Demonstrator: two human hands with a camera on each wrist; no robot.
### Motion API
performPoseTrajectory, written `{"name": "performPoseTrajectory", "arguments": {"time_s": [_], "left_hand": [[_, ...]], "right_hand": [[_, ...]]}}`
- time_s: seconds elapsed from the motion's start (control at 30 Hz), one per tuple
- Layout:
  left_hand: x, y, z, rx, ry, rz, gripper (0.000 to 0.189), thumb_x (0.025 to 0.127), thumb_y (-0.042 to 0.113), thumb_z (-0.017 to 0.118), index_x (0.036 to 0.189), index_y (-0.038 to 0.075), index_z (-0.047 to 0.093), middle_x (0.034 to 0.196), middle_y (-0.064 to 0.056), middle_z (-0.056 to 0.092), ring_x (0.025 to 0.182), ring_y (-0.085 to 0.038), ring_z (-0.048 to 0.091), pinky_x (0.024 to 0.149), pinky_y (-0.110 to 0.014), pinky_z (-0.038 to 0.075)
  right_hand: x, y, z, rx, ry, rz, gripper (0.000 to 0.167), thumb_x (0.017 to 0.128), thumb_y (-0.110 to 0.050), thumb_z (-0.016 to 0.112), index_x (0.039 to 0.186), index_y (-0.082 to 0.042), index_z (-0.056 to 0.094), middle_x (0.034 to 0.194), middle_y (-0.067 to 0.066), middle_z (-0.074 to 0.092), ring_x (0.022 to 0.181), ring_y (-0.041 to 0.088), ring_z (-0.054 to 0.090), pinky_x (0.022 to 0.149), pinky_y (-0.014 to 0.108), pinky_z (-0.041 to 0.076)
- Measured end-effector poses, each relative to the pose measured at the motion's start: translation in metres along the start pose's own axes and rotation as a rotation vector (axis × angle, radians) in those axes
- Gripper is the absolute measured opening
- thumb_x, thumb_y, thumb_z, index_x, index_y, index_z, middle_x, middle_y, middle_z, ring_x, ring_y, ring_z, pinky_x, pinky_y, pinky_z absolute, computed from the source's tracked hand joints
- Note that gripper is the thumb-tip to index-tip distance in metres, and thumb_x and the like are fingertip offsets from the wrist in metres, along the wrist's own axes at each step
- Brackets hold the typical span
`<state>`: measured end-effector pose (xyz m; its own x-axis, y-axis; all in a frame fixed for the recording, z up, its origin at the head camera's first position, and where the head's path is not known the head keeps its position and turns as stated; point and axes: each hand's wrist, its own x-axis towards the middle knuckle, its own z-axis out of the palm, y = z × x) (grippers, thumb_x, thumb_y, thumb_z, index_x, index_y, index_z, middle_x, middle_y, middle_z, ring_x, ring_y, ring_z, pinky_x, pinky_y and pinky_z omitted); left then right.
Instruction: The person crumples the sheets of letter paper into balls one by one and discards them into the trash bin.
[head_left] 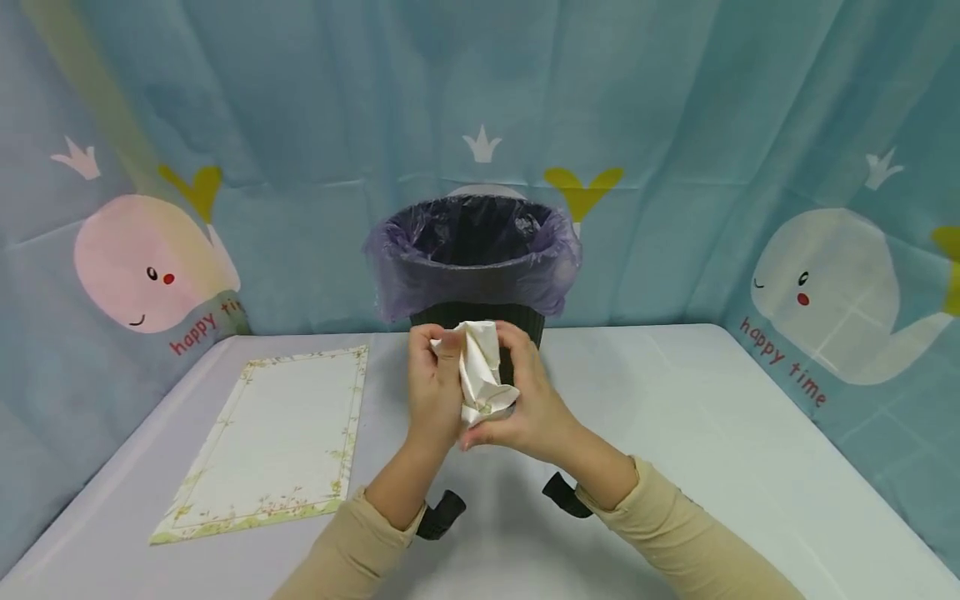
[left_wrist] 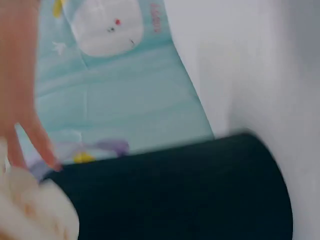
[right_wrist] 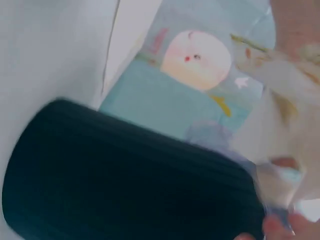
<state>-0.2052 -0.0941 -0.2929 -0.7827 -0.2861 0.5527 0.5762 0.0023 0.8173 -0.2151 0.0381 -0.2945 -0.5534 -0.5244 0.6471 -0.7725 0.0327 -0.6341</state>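
Both hands hold a crumpled sheet of white paper (head_left: 480,367) above the table, in front of the bin. My left hand (head_left: 437,387) grips its left side with the thumb on top. The fingers of my right hand (head_left: 536,400) curl round its right side, thumb at the lower edge. In the right wrist view the crumpled paper shows printed leaf marks, blurred, at the right. Behind the hands stands a dark ribbed trash bin (head_left: 480,313), lined with a purple plastic bag (head_left: 480,283) folded over its rim.
A flat sheet of paper (head_left: 273,433) with a floral border lies on the white table (head_left: 675,417) at the left. A blue curtain (head_left: 675,167) printed with whales hangs behind and at both sides. Black wrist mounts (head_left: 442,515) sit below the forearms.
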Motion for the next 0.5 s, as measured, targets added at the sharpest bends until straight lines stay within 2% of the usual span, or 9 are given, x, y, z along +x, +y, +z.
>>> {"name": "performPoseTrajectory", "arguments": {"time_s": [0.1, 0.17, 0.23, 0.3, 0.4, 0.5], "left_hand": [[-0.003, 0.006, 0.001, -0.025, -0.116, -0.154, 0.072, 0.087, 0.072, 0.032, 0.108, 0.004, 0.044, 0.096, -0.003, 0.048, 0.089, -0.012, 0.048, 0.075, -0.021, 0.043], [-0.004, 0.009, -0.001, -0.054, -0.167, -0.243, 0.08, 0.088, 0.072, 0.026, 0.116, 0.0, 0.044, 0.101, -0.005, 0.05, 0.094, -0.013, 0.049, 0.081, -0.022, 0.044], [-0.004, 0.01, -0.004, -0.096, -0.212, -0.31, 0.083, 0.091, 0.07, 0.023, 0.124, -0.003, 0.041, 0.108, -0.009, 0.051, 0.097, -0.015, 0.05, 0.082, -0.024, 0.046], [-0.004, 0.011, -0.008, -0.105, -0.248, -0.356, 0.082, 0.096, 0.066, 0.019, 0.131, -0.006, 0.039, 0.116, -0.015, 0.052, 0.102, -0.019, 0.051, 0.086, -0.025, 0.047], [-0.005, 0.012, -0.012, -0.028, -0.293, -0.379, 0.07, 0.104, 0.051, 0.017, 0.134, -0.009, 0.038, 0.123, -0.024, 0.052, 0.11, -0.027, 0.053, 0.091, -0.032, 0.047], [-0.008, 0.01, -0.013, 0.074, -0.31, -0.409, 0.063, 0.107, 0.041, 0.02, 0.132, -0.012, 0.044, 0.127, -0.025, 0.054, 0.115, -0.032, 0.053, 0.097, -0.041, 0.045]], "right_hand": [[0.003, 0.0, -0.001, 0.106, 0.039, -0.033, 0.118, 0.066, -0.067, 0.074, 0.148, -0.005, 0.018, 0.154, 0.015, 0.024, 0.13, 0.03, 0.036, 0.106, 0.045, 0.033], [0.005, -0.001, -0.002, 0.147, 0.047, -0.04, 0.116, 0.069, -0.06, 0.079, 0.15, -0.003, 0.019, 0.149, 0.015, 0.034, 0.122, 0.028, 0.044, 0.101, 0.038, 0.04], [0.007, -0.003, -0.005, 0.163, 0.062, -0.015, 0.103, 0.073, -0.045, 0.084, 0.146, -0.002, 0.027, 0.137, 0.017, 0.045, 0.112, 0.026, 0.051, 0.092, 0.034, 0.048], [0.008, -0.005, -0.007, 0.169, 0.088, 0.032, 0.09, 0.073, -0.027, 0.087, 0.141, 0.0, 0.034, 0.124, 0.017, 0.051, 0.103, 0.024, 0.055, 0.082, 0.033, 0.053], [0.008, -0.005, -0.01, 0.165, 0.165, 0.082, 0.078, 0.068, 0.0, 0.083, 0.133, 0.003, 0.039, 0.113, 0.018, 0.053, 0.094, 0.023, 0.056, 0.075, 0.032, 0.054], [0.009, -0.001, -0.014, 0.137, 0.308, 0.083, 0.062, 0.069, 0.006, 0.077, 0.122, 0.007, 0.045, 0.104, 0.013, 0.057, 0.09, 0.019, 0.056, 0.074, 0.027, 0.052]]}}
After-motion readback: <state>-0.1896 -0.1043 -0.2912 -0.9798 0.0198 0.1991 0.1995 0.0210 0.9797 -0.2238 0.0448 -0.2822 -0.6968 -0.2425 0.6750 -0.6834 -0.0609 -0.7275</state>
